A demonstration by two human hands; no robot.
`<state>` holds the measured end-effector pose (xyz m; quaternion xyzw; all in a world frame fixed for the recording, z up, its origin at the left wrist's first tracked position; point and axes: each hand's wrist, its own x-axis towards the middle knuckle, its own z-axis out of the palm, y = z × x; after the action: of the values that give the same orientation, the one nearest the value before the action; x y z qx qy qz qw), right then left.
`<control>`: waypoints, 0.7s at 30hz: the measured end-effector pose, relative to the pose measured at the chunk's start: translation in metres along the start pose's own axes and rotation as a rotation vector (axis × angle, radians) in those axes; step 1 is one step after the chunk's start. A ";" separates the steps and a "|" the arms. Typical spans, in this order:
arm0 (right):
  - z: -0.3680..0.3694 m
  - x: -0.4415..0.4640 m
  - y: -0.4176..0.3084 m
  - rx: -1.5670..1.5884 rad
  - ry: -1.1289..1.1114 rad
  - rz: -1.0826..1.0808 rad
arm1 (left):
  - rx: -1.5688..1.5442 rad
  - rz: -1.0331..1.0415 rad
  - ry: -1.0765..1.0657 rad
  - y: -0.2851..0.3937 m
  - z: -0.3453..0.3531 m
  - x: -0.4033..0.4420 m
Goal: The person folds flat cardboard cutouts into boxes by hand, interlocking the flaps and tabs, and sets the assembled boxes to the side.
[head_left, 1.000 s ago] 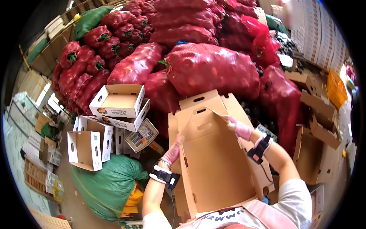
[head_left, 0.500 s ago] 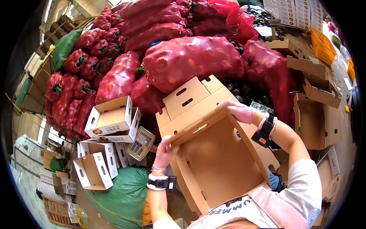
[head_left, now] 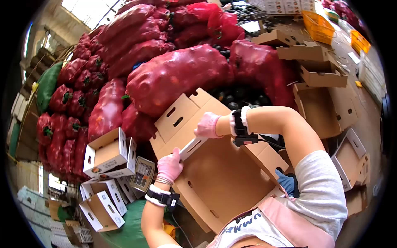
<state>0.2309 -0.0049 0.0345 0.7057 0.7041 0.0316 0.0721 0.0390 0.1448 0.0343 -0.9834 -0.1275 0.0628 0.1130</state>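
A brown cardboard box [head_left: 231, 182] is tilted in front of my body, its hollow inside facing me. From its far side a wide flap [head_left: 188, 113] with slot-shaped holes sticks out. My left hand [head_left: 169, 166], in a pink glove, is closed on the box's far left corner. Also pink-gloved, my right hand [head_left: 208, 125] is closed on the folded far edge, near the middle; its fingertips are partly hidden. Between the two hands, a white strip of that edge [head_left: 193, 146] shows.
Red mesh sacks [head_left: 178, 78] are piled behind the box. White cartons [head_left: 105, 153] and a calculator-like keypad device [head_left: 143, 173] stand at left, above a green sack [head_left: 132, 223]. Brown cartons [head_left: 318, 107] lie at right. Dark round produce [head_left: 237, 97] sits behind the flap.
My right hand has moved from the box's far right corner leftward to the middle of the far edge. My left hand still grips the left corner. The whole view has shifted.
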 end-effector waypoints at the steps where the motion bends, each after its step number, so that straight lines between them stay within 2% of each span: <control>1: -0.004 -0.004 0.004 0.016 0.004 0.005 | 0.001 -0.011 0.026 0.003 -0.004 -0.002; 3: -0.013 -0.021 0.011 0.052 -0.001 0.013 | -0.104 0.011 0.138 0.003 -0.012 -0.004; 4: -0.022 -0.033 0.018 0.093 -0.036 0.079 | -0.366 0.031 0.278 -0.008 -0.005 -0.003; 5: -0.026 -0.053 0.028 0.081 -0.026 0.155 | -0.825 -0.087 0.227 -0.006 -0.019 -0.009; 6: -0.027 -0.078 0.044 0.128 -0.009 0.303 | -1.181 -0.123 0.291 -0.004 -0.025 -0.021; 7: -0.028 -0.121 0.061 0.213 0.154 0.437 | -1.537 -0.169 0.347 -0.003 -0.021 -0.035; 8: -0.019 -0.166 0.075 0.266 0.269 0.633 | -1.357 -0.225 0.258 0.000 -0.007 -0.049; 9: -0.001 -0.221 0.093 0.538 0.370 0.725 | -1.176 -0.274 0.174 0.007 0.009 -0.068; 11: 0.032 -0.332 0.093 0.439 0.549 1.060 | -0.809 -0.354 0.025 0.021 0.048 -0.111; 12: 0.069 -0.390 0.083 0.482 0.901 1.119 | -0.748 -0.343 0.089 0.028 0.079 -0.137; 13: 0.084 -0.438 0.060 0.683 1.017 1.293 | -0.688 -0.335 0.152 0.037 0.103 -0.155; 15: 0.154 -0.527 0.012 0.151 0.747 1.906 | -1.080 -0.474 0.201 0.055 0.101 -0.172; 16: 0.175 -0.549 -0.028 0.175 1.100 2.026 | -1.276 -0.557 0.219 0.063 0.101 -0.181; 17: 0.190 -0.559 -0.060 0.215 1.257 2.182 | -1.390 -0.576 0.222 0.066 0.109 -0.190; 19: 0.207 -0.560 -0.108 0.396 1.464 2.512 | -1.619 -0.616 0.246 0.065 0.128 -0.198; 21: 0.221 -0.559 -0.143 0.492 1.586 2.670 | -1.666 -0.608 0.249 0.064 0.126 -0.201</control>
<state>0.1176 -0.5762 -0.1725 -0.5921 0.5590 -0.3070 0.4926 -0.1582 0.0571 -0.0835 -0.6700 -0.3737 -0.1901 -0.6127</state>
